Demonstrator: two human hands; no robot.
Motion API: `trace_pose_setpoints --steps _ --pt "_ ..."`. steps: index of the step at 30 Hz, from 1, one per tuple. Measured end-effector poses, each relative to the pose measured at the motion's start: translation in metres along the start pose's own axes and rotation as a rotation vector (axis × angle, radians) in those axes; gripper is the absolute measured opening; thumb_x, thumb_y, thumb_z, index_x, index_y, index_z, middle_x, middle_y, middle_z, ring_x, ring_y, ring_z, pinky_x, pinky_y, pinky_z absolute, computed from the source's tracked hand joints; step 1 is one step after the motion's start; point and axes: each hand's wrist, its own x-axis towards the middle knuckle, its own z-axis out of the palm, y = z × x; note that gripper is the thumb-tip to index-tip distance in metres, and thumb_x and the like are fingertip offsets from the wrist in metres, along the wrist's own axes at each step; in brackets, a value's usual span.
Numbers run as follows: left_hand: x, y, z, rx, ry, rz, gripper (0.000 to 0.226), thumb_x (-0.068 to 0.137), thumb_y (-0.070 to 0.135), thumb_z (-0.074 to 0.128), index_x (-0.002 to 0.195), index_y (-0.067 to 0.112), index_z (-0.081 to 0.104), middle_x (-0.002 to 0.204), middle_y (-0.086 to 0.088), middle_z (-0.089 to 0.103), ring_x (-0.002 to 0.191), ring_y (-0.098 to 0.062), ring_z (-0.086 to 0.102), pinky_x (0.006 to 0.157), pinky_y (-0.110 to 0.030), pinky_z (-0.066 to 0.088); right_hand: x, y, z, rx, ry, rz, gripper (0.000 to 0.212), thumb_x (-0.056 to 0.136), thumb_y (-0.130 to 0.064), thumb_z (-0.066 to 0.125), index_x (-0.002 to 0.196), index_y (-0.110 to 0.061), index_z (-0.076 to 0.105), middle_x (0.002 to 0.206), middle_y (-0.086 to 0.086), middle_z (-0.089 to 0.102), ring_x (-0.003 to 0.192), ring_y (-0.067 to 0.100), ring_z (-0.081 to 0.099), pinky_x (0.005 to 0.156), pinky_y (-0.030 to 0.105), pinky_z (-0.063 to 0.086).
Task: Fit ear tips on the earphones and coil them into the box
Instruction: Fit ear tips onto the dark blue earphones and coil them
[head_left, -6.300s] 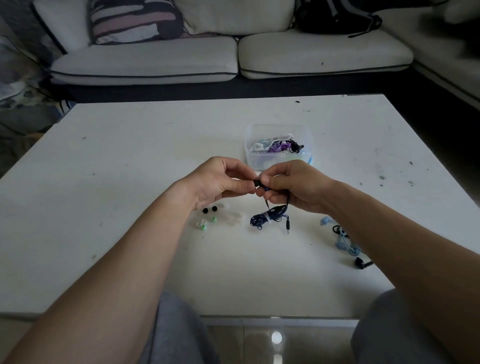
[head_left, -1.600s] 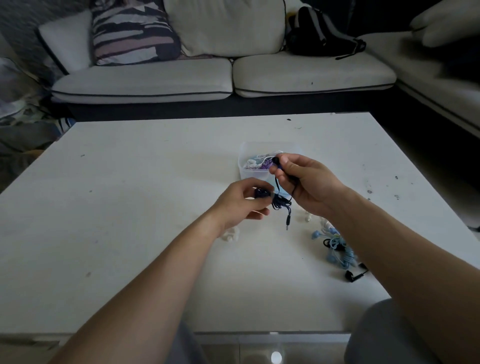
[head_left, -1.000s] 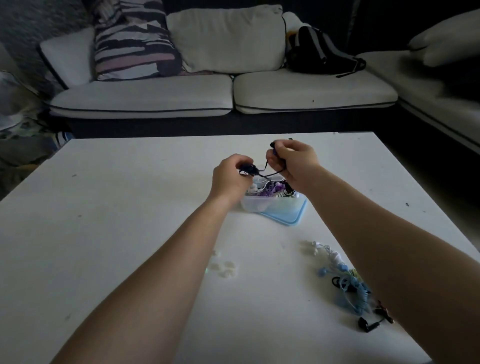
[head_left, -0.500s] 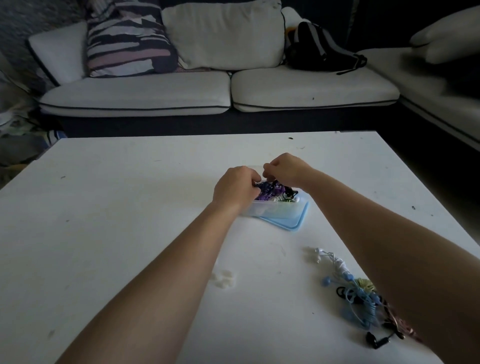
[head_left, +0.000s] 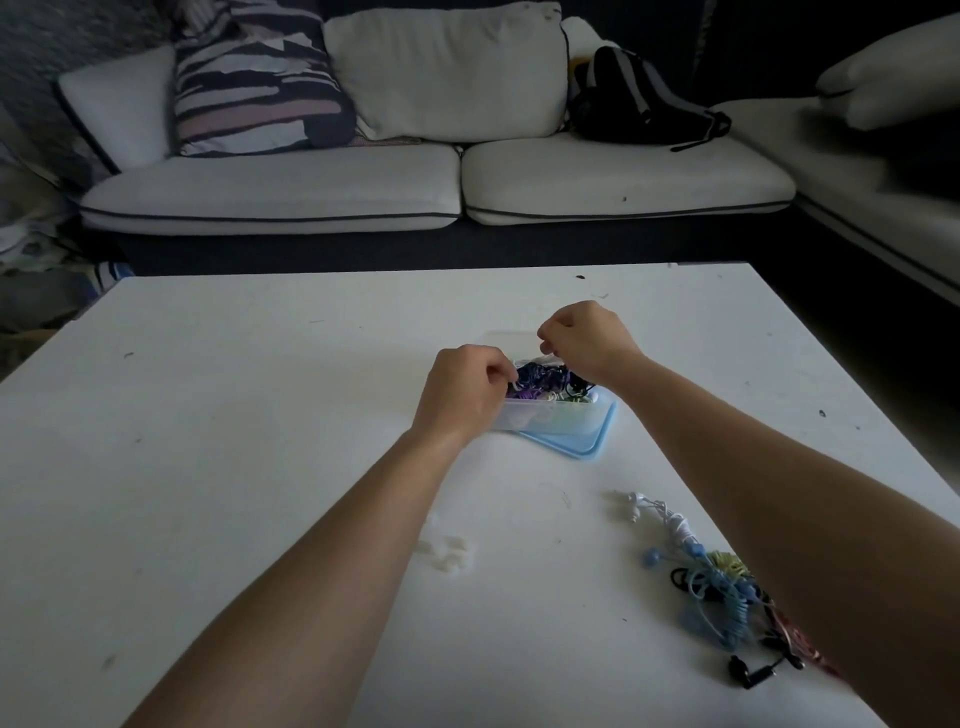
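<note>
Head view: earphones (head_left: 540, 375) lie coiled inside box (head_left: 550, 418). Left hand (head_left: 465, 397), fingers curled, meets them at box's left end, seemingly tucking cable down; pinch unconfirmed. Right hand (head_left: 589, 338) hovers curled over box's far rim; any hold cannot be told.

Two bare forearms in shot, uncovered along every bit that shows, wrist to frame edge. And the left grip (head_left: 462, 397) is bare, knuckles a rounded ridge across its back. Now the right grip (head_left: 587, 338), bare too, same rounded knuckles, wrist narrowing just behind it.
</note>
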Motion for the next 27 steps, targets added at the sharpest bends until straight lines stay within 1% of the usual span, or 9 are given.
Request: trace_pose_setpoints --steps 3,6,8,10,13,17,21,25,27 --pt "0.0 -0.005 -0.009 -0.012 0.153 -0.107 0.03 0.087 -0.001 0.05 0.099 0.015 0.073 0.099 0.003 0.071 0.09 -0.013 0.064 0.08 -0.022 0.049 -0.004 0.003 -0.001 -0.008 0.034 0.019 0.032 0.092 -0.012 0.044 0.104 -0.015 0.074 0.101 -0.002 0.073 0.092 0.019 0.064 0.081 0.037 0.056" --pt "0.001 -0.02 -0.012 -0.016 0.075 -0.331 0.022 0.089 0.014 0.058 0.11 0.015 0.065 0.108 0.0 0.066 0.1 -0.02 0.062 0.086 -0.027 0.048 -0.016 0.014 0.0 -0.107 0.12 0.086 0.037 0.087 -0.009 0.041 0.103 -0.018 0.072 0.11 0.003 0.07 0.1 0.027 0.062 0.087 0.042 0.056" --pt "-0.002 -0.026 -0.011 -0.133 -0.04 -0.417 0.01 0.088 0.022 0.06 0.094 0.017 0.068 0.101 -0.006 0.073 0.097 -0.028 0.068 0.089 -0.035 0.054 -0.026 0.024 0.002 -0.173 0.172 0.112 0.04 0.084 -0.006 0.043 0.111 -0.019 0.069 0.119 0.006 0.063 0.111 0.03 0.056 0.094 0.044 0.052" --pt "-0.009 -0.026 -0.012 -0.244 -0.079 -0.425 0.013 0.087 0.021 0.061 0.076 0.019 0.068 0.088 -0.011 0.075 0.084 -0.03 0.071 0.084 -0.044 0.058 -0.036 0.033 0.004 -0.156 0.187 0.096 0.043 0.083 -0.002 0.046 0.118 -0.016 0.066 0.124 0.008 0.058 0.118 0.031 0.051 0.098 0.044 0.048" --pt "-0.017 -0.026 -0.017 -0.279 -0.093 -0.43 0.01 0.088 0.017 0.062 0.087 0.022 0.07 0.089 -0.012 0.076 0.074 -0.024 0.069 0.081 -0.041 0.059 -0.046 0.041 0.003 -0.086 0.194 0.064 0.042 0.084 0.001 0.047 0.119 -0.014 0.065 0.124 0.008 0.059 0.116 0.027 0.054 0.094 0.036 0.048" --pt "-0.032 -0.021 -0.026 -0.278 -0.191 -0.45 0.03 0.087 0.01 0.061 0.114 0.018 0.069 0.093 -0.002 0.075 0.068 -0.017 0.066 0.069 -0.03 0.056 -0.059 0.043 -0.002 -0.039 0.211 0.051 0.036 0.088 -0.002 0.048 0.117 -0.012 0.066 0.119 0.007 0.065 0.107 0.022 0.057 0.085 0.027 0.043" --pt "-0.05 -0.014 -0.033 -0.274 -0.242 -0.459 0.037 0.089 0.008 0.058 0.125 0.015 0.066 0.092 -0.001 0.076 0.067 -0.015 0.066 0.068 -0.029 0.054 -0.077 0.043 -0.004 -0.018 0.221 0.051 0.034 0.089 -0.004 0.049 0.117 -0.01 0.067 0.117 0.008 0.066 0.096 0.016 0.052 0.082 0.024 0.039" --pt "-0.067 -0.008 -0.036 -0.24 -0.231 -0.472 0.047 0.089 0.011 0.059 0.136 0.012 0.055 0.098 0.0 0.072 0.071 -0.018 0.069 0.064 -0.028 0.053 -0.096 0.044 -0.003 -0.052 0.194 0.046 0.035 0.091 -0.01 0.052 0.124 -0.012 0.063 0.126 0.009 0.061 0.107 0.022 0.056 0.084 0.027 0.04" --pt "-0.078 -0.009 -0.039 -0.217 -0.199 -0.481 0.043 0.088 0.014 0.059 0.131 0.015 0.058 0.099 -0.001 0.072 0.071 -0.017 0.07 0.065 -0.028 0.054 -0.105 0.044 -0.005 -0.085 0.189 0.041 0.036 0.092 -0.011 0.053 0.127 -0.013 0.06 0.131 0.009 0.055 0.115 0.025 0.055 0.087 0.029 0.042"
